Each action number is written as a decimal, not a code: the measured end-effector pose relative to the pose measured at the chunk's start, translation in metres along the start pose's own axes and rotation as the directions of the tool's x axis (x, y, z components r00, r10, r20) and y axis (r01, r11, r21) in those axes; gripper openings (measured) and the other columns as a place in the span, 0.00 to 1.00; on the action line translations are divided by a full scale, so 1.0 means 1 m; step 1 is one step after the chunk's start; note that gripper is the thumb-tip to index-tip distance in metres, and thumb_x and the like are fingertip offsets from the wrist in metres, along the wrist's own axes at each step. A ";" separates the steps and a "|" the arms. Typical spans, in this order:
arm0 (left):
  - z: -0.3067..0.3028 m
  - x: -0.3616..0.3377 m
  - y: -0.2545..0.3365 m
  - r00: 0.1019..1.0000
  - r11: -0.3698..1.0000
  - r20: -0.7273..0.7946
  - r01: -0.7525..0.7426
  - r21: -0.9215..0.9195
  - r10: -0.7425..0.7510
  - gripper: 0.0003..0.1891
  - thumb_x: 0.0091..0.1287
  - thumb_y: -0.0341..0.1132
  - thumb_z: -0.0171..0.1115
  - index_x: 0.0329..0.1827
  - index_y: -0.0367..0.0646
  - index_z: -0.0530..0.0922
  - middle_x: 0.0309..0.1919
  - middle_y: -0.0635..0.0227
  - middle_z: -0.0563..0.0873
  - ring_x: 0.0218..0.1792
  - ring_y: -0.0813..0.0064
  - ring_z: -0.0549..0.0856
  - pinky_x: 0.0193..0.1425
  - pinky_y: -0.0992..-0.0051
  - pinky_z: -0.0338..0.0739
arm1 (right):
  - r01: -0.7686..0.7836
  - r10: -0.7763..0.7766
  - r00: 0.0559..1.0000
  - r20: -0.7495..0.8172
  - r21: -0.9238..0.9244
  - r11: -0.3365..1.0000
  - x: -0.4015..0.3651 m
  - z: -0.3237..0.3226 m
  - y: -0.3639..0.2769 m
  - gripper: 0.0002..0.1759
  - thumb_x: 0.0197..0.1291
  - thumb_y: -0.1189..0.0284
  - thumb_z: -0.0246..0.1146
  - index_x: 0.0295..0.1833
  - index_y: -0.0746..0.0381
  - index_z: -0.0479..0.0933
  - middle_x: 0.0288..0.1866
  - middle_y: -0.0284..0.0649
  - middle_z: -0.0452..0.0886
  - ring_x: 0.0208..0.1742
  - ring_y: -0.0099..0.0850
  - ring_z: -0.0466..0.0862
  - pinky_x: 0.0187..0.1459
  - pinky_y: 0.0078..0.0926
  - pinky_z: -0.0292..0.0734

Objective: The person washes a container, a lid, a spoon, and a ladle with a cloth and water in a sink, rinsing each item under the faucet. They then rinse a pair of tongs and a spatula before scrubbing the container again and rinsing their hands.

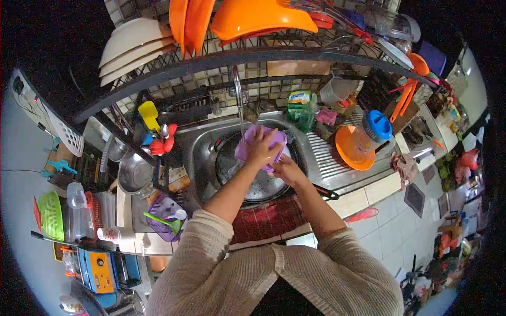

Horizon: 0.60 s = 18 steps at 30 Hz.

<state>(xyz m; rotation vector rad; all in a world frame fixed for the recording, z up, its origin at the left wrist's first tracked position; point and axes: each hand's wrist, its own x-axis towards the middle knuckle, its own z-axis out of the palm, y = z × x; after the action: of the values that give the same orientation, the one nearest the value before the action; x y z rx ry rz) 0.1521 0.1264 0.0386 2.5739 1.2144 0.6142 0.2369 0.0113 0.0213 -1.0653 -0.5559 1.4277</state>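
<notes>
Over the sink (194, 158), both hands are on a purple plastic container (278, 138), which is tilted beneath the faucet (237, 89). My left hand (259, 149) lies across the container with its fingers spread over the surface. At its lower right edge, my right hand (287, 170) grips it, the fingers partly hidden behind. Below them a dark wide pan (253, 188) with sudsy water sits in the basin. Its black handle (326, 193) sticks out over the sink's front edge.
Right of the basin, an orange plate (345, 149) holds a clear jug with a blue lid (377, 125). A green dish soap pouch (300, 111) stands behind the sink. Overhead runs a black dish rack (211, 62) with orange bowls (263, 20). A steel pot (135, 174) is at left.
</notes>
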 end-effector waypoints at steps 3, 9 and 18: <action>0.005 0.007 -0.019 0.999 0.979 0.011 -0.037 -0.201 0.040 0.35 0.54 0.69 0.51 0.67 0.74 0.61 0.67 0.52 0.61 0.67 0.41 0.57 0.63 0.36 0.47 | 0.022 -0.017 0.998 0.056 -0.092 0.995 0.010 0.001 -0.010 0.18 0.61 0.70 0.59 0.56 0.57 0.69 0.47 0.33 0.78 0.44 0.26 0.78 0.42 0.30 0.78; 0.014 0.014 -0.086 0.965 0.894 0.043 0.257 -0.368 -0.260 0.45 0.55 0.69 0.50 0.69 0.48 0.58 0.66 0.44 0.60 0.68 0.48 0.56 0.70 0.57 0.48 | -0.052 0.064 0.997 0.036 -0.258 0.965 0.041 0.033 -0.014 0.16 0.64 0.64 0.54 0.56 0.55 0.70 0.48 0.34 0.77 0.45 0.28 0.77 0.45 0.32 0.77; 0.029 -0.018 -0.156 0.643 -0.295 0.459 0.353 -0.888 -0.613 0.33 0.66 0.58 0.46 0.65 0.42 0.62 0.57 0.57 0.74 0.55 0.60 0.76 0.55 0.57 0.72 | 0.012 -0.021 0.999 -0.034 -0.240 0.971 0.084 0.071 -0.029 0.16 0.65 0.62 0.52 0.54 0.58 0.71 0.48 0.35 0.75 0.46 0.33 0.78 0.40 0.38 0.81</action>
<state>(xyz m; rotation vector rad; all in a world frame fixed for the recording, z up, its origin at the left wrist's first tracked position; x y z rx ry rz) 0.0494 0.2095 -0.0506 0.5412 1.0390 0.9823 0.2027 0.1139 0.0551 -1.2716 -0.7228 1.3476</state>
